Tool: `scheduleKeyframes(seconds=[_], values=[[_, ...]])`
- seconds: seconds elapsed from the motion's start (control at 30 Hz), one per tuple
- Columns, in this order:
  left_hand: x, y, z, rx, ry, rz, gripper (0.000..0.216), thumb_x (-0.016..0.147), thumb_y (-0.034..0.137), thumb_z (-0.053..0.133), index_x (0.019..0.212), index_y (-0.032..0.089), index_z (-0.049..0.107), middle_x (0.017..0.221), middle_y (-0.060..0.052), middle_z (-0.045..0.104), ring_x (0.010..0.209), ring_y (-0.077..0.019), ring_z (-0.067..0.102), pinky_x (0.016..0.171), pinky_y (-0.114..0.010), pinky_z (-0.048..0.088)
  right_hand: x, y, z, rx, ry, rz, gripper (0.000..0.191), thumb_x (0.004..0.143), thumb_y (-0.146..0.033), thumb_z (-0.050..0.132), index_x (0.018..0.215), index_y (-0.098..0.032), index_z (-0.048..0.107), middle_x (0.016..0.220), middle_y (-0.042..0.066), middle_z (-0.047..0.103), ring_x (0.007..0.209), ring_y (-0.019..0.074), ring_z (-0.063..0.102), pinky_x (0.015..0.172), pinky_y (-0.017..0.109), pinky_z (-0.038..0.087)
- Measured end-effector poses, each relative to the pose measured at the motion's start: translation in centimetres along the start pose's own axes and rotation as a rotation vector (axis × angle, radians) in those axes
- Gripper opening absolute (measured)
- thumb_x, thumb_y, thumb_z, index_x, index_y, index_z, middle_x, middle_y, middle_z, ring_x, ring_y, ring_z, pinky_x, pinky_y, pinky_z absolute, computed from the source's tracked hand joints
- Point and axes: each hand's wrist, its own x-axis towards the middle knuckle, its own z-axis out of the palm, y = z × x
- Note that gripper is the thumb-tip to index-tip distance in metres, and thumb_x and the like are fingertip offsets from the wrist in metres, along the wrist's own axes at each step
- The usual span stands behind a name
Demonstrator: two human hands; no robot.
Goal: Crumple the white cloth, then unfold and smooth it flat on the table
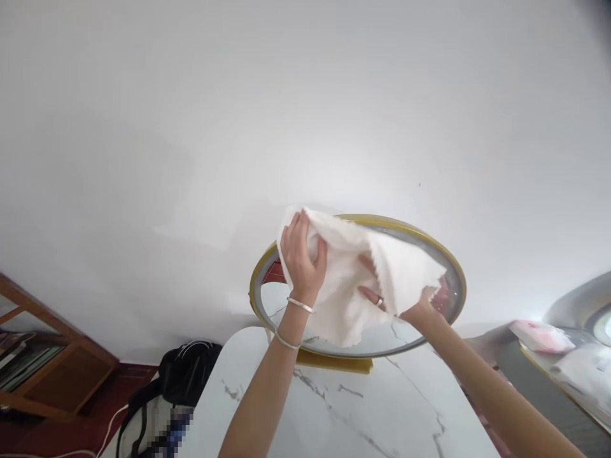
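Thumb spread from close-set fingers, my left hand [301, 262] lay on the cloth [340, 283] in front of the mirror [273, 296], while folds partly hid my right hand [419, 310], its grip untellable, and smoothing those folds seemed the surer handling.

Head-worn view, facing white wall [305, 102], angled down, hands [301, 264] close

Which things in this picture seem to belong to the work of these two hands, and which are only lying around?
Seem in use:
- White cloth, with the left hand and right hand on it
- Oval mirror, behind the cloth
- Marble-patterned table, under the mirror

Seem only lying around:
- Black bag, left
- White cable, left
- Pink-and-white packet, right
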Motion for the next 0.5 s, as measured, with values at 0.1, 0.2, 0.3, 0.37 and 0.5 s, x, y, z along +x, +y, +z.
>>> scheduleKeyframes(seconds=[0.1,0.2,0.3,0.37,0.5], values=[[1.9,1.5,1.1,-0.001,-0.076,0.051,0.022,0.095,0.027,0.047,0.111,0.019,0.061,0.117,-0.008,0.068,0.123,-0.0195,0.055,0.109,-0.042,0.037,3.8,-0.1,-4.1,-0.048,0.268,-0.106,0.069,0.085,-0.06,0.053,0.146,-0.033,0.035,0.153,0.008,0.031,0.137,0.0348,0.032,0.11,0.055,0.028],[0.6,1.0,0.7,-0.005,-0.026,0.089,0.022,0.096,0.021,0.042,0.092,0.02,0.063,0.108,-0.007,0.07,0.12,-0.0191,0.056,0.105,-0.042,0.041,4.8,-1.5,-4.1,-0.146,0.386,-0.191,0.073,0.085,-0.061,0.053,0.148,-0.035,0.028,0.156,0.012,0.023,0.14,0.0387,0.026,0.109,0.065,0.013],[-4.0,-0.9,-1.1,0.082,0.022,-0.01,0.022,0.094,0.021,0.042,0.085,0.019,0.063,0.11,-0.011,0.066,0.118,-0.0216,0.055,0.098,-0.041,0.045,2.3,-3.2,-0.4,-0.107,0.235,-0.276,0.065,0.09,-0.053,0.049,0.149,-0.036,0.026,0.151,0.011,0.035,0.137,0.0361,0.032,0.109,0.064,0.012],[-8.7,-2.3,-2.8,0.171,0.001,-0.159,0.02,0.092,0.024,0.045,0.092,0.018,0.063,0.107,-0.013,0.063,0.11,-0.0229,0.056,0.092,-0.04,0.047,-0.9,-4.4,2.6,0.01,0.085,-0.297,0.051,0.092,-0.045,0.049,0.142,-0.038,0.04,0.135,0.008,0.056,0.125,0.0324,0.049,0.106,0.058,0.027],[-19.3,-3.3,-6.0,0.223,-0.205,-0.485,0.028,0.09,0.026,0.044,0.113,0.018,0.057,0.106,-0.011,0.059,0.105,-0.0233,0.057,0.091,-0.039,0.046,-7.0,-5.8,6.6,0.211,-0.053,-0.167,0.021,0.092,-0.037,0.053,0.097,-0.029,0.072,0.079,0.002,0.07,0.081,0.0206,0.066,0.073,0.035,0.051]])
